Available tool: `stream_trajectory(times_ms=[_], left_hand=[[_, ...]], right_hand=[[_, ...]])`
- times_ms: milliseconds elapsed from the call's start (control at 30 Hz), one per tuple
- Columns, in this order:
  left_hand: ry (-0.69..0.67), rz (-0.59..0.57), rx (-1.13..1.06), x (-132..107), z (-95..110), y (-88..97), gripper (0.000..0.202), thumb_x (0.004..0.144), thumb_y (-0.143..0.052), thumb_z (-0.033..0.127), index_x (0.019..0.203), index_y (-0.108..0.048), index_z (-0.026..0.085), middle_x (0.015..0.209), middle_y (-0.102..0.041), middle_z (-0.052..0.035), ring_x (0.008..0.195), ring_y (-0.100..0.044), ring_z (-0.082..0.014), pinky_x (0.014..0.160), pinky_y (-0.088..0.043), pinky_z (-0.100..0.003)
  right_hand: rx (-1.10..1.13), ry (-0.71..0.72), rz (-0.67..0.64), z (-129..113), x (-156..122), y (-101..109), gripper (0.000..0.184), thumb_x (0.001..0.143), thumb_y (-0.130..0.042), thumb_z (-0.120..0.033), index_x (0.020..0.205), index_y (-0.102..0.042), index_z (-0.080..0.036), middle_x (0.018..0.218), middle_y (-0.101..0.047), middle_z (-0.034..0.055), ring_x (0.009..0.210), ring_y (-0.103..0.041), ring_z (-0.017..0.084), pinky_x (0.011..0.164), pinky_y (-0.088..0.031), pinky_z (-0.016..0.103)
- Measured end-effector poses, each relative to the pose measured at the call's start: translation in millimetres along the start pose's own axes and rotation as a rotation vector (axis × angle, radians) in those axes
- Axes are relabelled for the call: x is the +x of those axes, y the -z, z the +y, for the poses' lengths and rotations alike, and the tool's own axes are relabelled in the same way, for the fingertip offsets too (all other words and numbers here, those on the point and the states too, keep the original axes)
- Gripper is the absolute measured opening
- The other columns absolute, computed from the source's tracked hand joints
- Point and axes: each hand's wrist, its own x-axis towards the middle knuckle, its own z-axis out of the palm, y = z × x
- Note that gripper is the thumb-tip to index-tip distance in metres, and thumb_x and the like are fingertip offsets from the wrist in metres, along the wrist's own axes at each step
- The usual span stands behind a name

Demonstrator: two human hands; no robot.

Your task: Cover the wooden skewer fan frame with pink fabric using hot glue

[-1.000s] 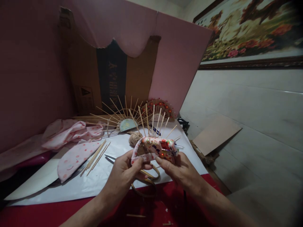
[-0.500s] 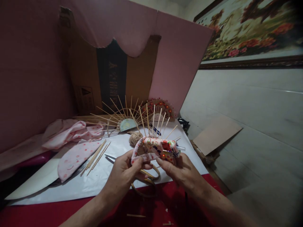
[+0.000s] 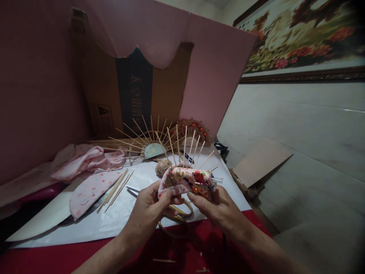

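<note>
My left hand (image 3: pixel 156 205) pinches the lower left corner of a half-round piece covered in pink fabric (image 3: pixel 164 188). Thin wooden sticks (image 3: pixel 186 146) fan upward from its curved edge. In my right hand (image 3: pixel 212 201) is a flower-patterned glue gun (image 3: pixel 203 177), lying across the front of the half-round. A clear glue stick (image 3: pixel 217 180) pokes out of its right end, and a small orange light glows on its side. The gun hides part of the half-round; its tip is hard to make out. Below my hands lie scissors (image 3: pixel 179 213) with gold-coloured handles.
A ball of twine (image 3: pixel 163 167) sits behind my left hand. Further back stand a stick fan with a pale green centre (image 3: pixel 154 150) and a beaded fan (image 3: pixel 194 127). Loose sticks (image 3: pixel 115 190) and dotted fabric (image 3: pixel 91 190) lie left. Cardboard (image 3: pixel 168 87) rises behind.
The glue gun has shifted very slightly along the half-round piece. Both hands keep their grip and everything else stays in place.
</note>
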Motion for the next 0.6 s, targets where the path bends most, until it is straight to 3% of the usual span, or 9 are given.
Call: stream_trajectory(times_ms=[167, 367, 600], left_hand=[[0.017, 0.014, 0.006, -0.5, 1.8, -0.8, 0.027, 0.081, -0.057, 0.035, 0.093, -0.063, 0.011, 0.085, -0.07, -0.0116, 0.079, -0.067, -0.0236, 0.06, -0.057, -0.033], [0.006, 0.001, 0.006, -0.9, -0.8, 0.6, 0.027, 0.081, -0.057, 0.035, 0.092, -0.064, 0.011, 0.076, -0.069, -0.0094, 0.07, -0.067, -0.0206, 0.06, -0.057, -0.034], [-0.002, -0.018, -0.014, -1.3, -1.8, 1.4, 0.025, 0.082, -0.056, 0.033, 0.093, -0.063, 0.012, 0.085, -0.07, -0.0104, 0.073, -0.067, -0.0218, 0.061, -0.057, -0.036]], right_hand=[[0.001, 0.003, 0.031, 5.2, 1.1, 1.0, 0.024, 0.085, -0.057, -0.032, 0.106, -0.065, -0.024, 0.097, -0.068, 0.0019, 0.093, -0.062, 0.019, 0.083, -0.05, 0.032], [-0.005, -0.039, 0.026, 6.7, -0.4, 1.1, 0.021, 0.084, -0.058, -0.034, 0.098, -0.067, -0.022, 0.089, -0.069, 0.0013, 0.083, -0.063, 0.017, 0.078, -0.051, 0.031], [0.015, 0.012, -0.037, 0.5, -0.2, -2.1, 0.025, 0.086, -0.056, -0.033, 0.106, -0.065, -0.023, 0.096, -0.069, 0.002, 0.093, -0.062, 0.018, 0.087, -0.048, 0.033]])
